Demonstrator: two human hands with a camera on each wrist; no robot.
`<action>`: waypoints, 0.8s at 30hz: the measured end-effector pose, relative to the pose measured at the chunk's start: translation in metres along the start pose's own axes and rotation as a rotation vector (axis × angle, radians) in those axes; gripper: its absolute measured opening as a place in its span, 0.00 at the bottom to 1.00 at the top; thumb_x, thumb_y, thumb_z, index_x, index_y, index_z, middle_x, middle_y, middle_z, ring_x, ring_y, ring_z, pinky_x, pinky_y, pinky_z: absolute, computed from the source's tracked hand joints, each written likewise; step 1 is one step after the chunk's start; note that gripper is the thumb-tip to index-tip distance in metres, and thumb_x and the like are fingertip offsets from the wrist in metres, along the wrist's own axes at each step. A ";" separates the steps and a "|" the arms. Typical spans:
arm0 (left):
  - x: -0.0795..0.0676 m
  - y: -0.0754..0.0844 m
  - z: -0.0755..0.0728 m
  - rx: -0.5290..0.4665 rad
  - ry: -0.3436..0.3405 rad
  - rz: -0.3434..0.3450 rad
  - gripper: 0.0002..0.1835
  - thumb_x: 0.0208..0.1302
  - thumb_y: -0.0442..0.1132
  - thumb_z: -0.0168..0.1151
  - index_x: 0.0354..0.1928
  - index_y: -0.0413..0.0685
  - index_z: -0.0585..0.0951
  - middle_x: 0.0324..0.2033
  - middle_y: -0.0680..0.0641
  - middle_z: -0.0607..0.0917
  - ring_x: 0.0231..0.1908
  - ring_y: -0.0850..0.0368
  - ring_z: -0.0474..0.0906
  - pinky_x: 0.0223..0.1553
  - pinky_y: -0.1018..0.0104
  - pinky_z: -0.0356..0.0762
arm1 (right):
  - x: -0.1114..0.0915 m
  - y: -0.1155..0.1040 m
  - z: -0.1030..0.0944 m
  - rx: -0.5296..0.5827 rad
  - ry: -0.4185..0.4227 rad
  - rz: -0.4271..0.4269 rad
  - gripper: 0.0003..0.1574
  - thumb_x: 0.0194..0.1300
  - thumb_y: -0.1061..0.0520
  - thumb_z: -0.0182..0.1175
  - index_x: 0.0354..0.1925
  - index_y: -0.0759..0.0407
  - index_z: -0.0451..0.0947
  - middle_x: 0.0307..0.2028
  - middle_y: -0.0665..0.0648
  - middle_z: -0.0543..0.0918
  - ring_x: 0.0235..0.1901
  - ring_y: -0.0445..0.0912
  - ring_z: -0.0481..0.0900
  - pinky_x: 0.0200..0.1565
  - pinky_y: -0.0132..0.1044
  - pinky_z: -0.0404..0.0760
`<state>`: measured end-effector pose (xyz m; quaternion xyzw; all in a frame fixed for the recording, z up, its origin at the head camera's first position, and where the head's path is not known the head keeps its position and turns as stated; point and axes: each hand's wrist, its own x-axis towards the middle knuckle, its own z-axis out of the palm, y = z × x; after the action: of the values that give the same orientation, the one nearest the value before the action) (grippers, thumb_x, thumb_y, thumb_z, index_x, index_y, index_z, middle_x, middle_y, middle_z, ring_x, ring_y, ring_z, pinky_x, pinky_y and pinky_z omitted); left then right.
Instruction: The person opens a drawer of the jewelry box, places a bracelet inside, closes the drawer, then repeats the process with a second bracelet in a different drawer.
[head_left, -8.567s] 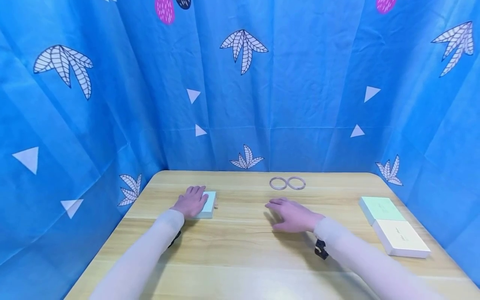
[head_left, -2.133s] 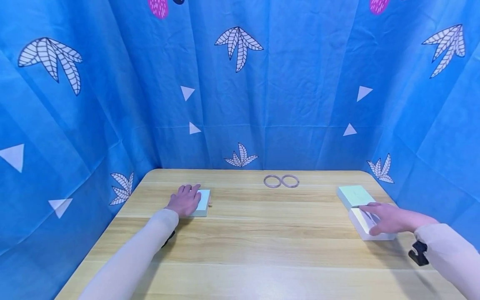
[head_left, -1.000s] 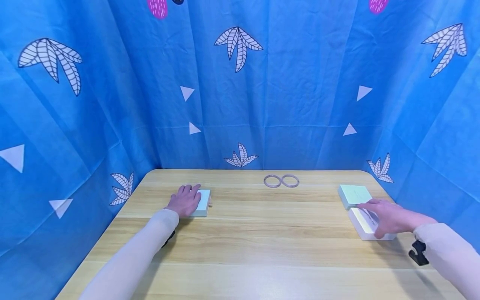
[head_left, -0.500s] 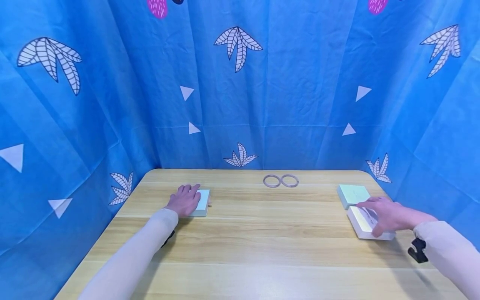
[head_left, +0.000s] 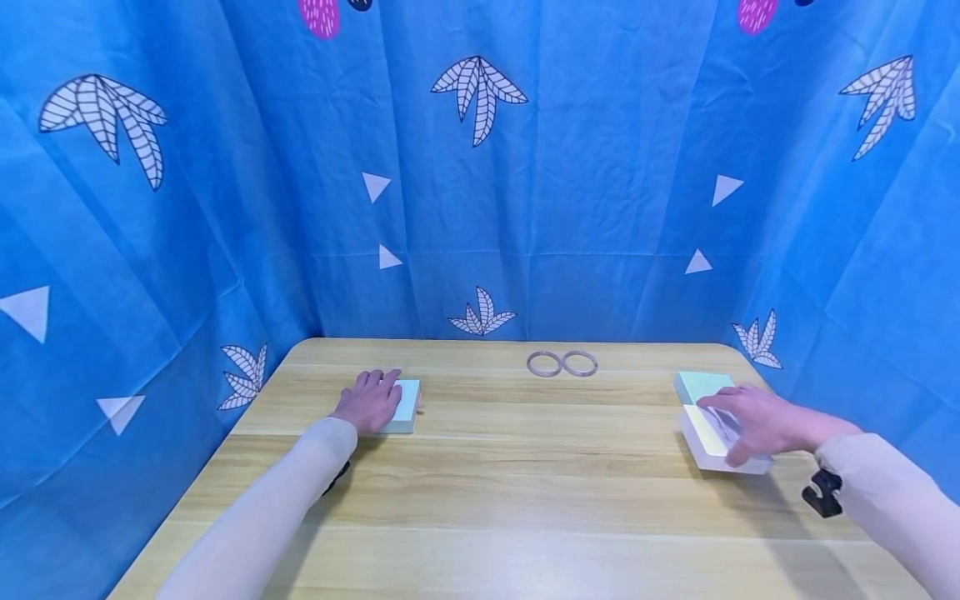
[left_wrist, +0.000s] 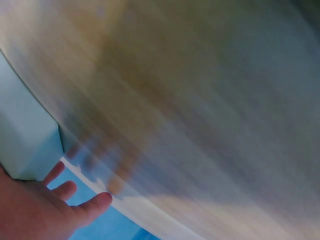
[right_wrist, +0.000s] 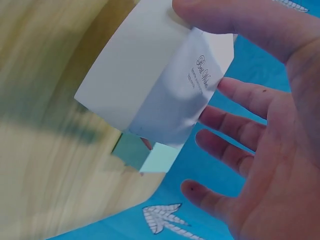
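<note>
At the right of the table (head_left: 480, 517), the white box (head_left: 702, 439) is pinched between thumb and fingers of the right hand (head_left: 757, 421); likely light, stiff, easily dented, best gripped by opposite sides. The blue box (head_left: 408, 402) lies partly under the left hand (head_left: 367, 403), fingers spread.

Left sleeve (head_left: 258, 508): long, pale off-white, plain cloth, smooth along forearm, reaching wrist. Right sleeve (head_left: 892, 492): same pale cloth, cuff end slightly puffed, softly creased. Black wrist piece (head_left: 822, 493) below right cuff: chunky, notched outline, fine detail too small to tell. Black sliver (head_left: 337, 478) under left cuff, mostly hidden. Left hand (head_left: 367, 405) and right hand (head_left: 757, 421) bare beyond cuffs. Tiny dark spots on two right fingers (right_wrist: 207, 197).
</note>
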<state>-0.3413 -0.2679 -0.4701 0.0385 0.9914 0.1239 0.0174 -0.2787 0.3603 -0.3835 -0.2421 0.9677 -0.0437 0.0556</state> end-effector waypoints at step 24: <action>-0.003 0.001 -0.001 -0.023 -0.005 0.005 0.34 0.78 0.57 0.25 0.80 0.52 0.55 0.75 0.34 0.58 0.75 0.32 0.48 0.65 0.22 0.50 | 0.034 -0.040 -0.023 0.008 -0.015 -0.051 0.54 0.40 0.44 0.79 0.66 0.56 0.74 0.60 0.67 0.77 0.56 0.62 0.74 0.50 0.65 0.76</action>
<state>-0.3387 -0.2674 -0.4684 0.0411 0.9897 0.1353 0.0201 -0.2927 0.3101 -0.3589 -0.2670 0.9605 -0.0473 0.0626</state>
